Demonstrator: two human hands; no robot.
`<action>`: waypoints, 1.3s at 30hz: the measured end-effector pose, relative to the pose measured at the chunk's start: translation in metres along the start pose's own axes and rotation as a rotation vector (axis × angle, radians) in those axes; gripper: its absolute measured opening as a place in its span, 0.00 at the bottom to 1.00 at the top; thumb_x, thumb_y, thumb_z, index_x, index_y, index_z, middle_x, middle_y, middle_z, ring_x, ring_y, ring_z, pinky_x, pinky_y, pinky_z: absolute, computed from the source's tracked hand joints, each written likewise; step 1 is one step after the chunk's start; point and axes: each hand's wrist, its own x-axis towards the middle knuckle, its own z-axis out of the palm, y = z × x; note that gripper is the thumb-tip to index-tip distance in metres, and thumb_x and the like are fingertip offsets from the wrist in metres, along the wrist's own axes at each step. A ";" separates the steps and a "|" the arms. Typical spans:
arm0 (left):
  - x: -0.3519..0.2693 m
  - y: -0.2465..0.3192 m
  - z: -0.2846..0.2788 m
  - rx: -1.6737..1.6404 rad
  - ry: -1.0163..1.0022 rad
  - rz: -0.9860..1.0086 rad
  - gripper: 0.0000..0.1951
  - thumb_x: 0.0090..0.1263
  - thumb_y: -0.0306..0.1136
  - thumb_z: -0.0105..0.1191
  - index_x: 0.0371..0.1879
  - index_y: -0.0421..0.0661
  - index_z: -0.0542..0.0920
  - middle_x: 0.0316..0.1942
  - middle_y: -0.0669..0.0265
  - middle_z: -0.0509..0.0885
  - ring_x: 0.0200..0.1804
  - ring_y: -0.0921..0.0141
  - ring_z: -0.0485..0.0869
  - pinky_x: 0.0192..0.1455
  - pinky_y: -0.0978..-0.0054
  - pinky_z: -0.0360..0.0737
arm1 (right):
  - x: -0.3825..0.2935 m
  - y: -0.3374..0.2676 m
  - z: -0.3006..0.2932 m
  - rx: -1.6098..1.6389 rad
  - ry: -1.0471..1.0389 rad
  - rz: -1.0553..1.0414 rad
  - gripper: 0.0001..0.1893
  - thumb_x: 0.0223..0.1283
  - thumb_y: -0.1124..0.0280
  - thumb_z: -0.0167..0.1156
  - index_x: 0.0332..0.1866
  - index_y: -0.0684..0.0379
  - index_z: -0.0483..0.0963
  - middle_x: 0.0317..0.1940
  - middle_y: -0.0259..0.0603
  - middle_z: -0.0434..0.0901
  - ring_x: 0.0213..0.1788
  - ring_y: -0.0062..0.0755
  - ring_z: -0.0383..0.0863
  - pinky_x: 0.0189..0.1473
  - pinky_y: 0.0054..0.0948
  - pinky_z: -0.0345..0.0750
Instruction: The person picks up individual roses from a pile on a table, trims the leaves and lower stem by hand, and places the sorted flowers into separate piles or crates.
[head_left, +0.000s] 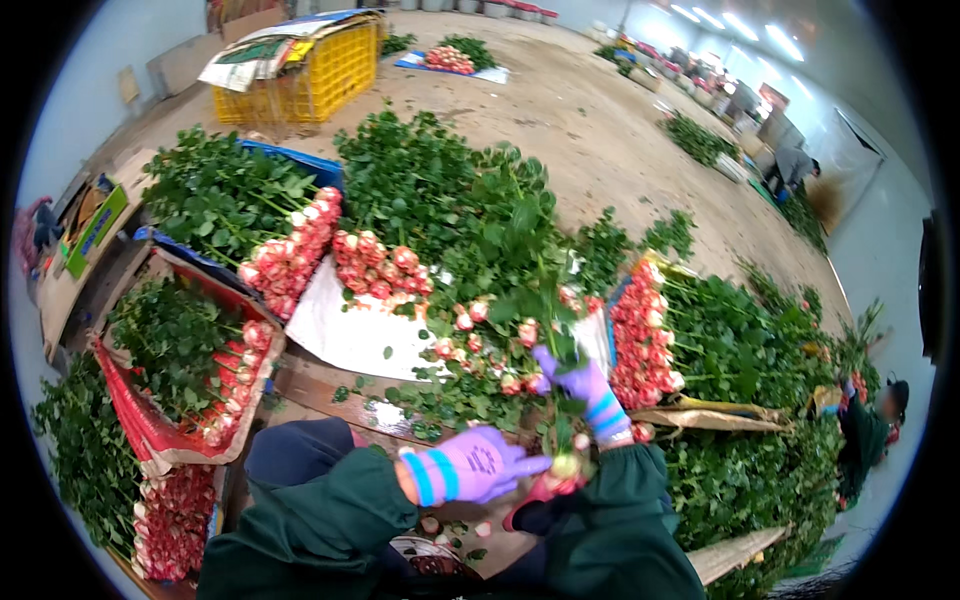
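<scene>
A purple knit glove with blue cuff stripes covers each hand. My right hand (581, 386) is closed around the leafy stem of a rose, whose pink-and-white bloom (564, 474) points down towards me. Beside that bloom my left hand (480, 465) reaches with its fingers extended and apart; its fingertips lie near or against the rose, and I cannot tell if they touch. Loose roses (527, 331) and fallen leaves lie on a white sheet (360, 337) in front of me, below a large heap of green rose stems (442, 172).
Stacked roses in a blue-edged crate (289, 259), a red-lined box (124, 401) and another pile (172, 525) stand left. More rose bundles (645, 337) lie right. A yellow plastic crate (330, 79) stands beyond. Another person (870, 442) is far right; one more (791, 165) bends farther off.
</scene>
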 end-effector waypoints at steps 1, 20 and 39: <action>-0.015 -0.001 0.011 0.084 -0.073 -0.036 0.27 0.66 0.41 0.51 0.66 0.52 0.68 0.30 0.60 0.80 0.28 0.59 0.79 0.32 0.61 0.73 | -0.010 -0.004 0.006 -0.322 0.013 0.212 0.19 0.62 0.53 0.59 0.49 0.56 0.78 0.30 0.42 0.83 0.28 0.28 0.81 0.33 0.27 0.77; -0.042 0.010 0.031 -0.025 -0.201 -0.240 0.16 0.62 0.42 0.53 0.46 0.49 0.77 0.21 0.67 0.78 0.29 0.60 0.78 0.33 0.65 0.70 | -0.086 0.191 0.049 -1.409 -0.264 -0.077 0.11 0.55 0.67 0.55 0.43 0.46 0.80 0.31 0.41 0.83 0.36 0.44 0.84 0.37 0.41 0.76; -0.032 -0.010 0.027 0.031 -0.198 -0.203 0.19 0.65 0.44 0.52 0.53 0.49 0.74 0.27 0.65 0.80 0.26 0.64 0.79 0.37 0.65 0.74 | -0.047 0.274 0.130 -1.253 -0.264 0.149 0.10 0.58 0.70 0.53 0.37 0.49 0.83 0.32 0.36 0.86 0.37 0.38 0.86 0.33 0.37 0.79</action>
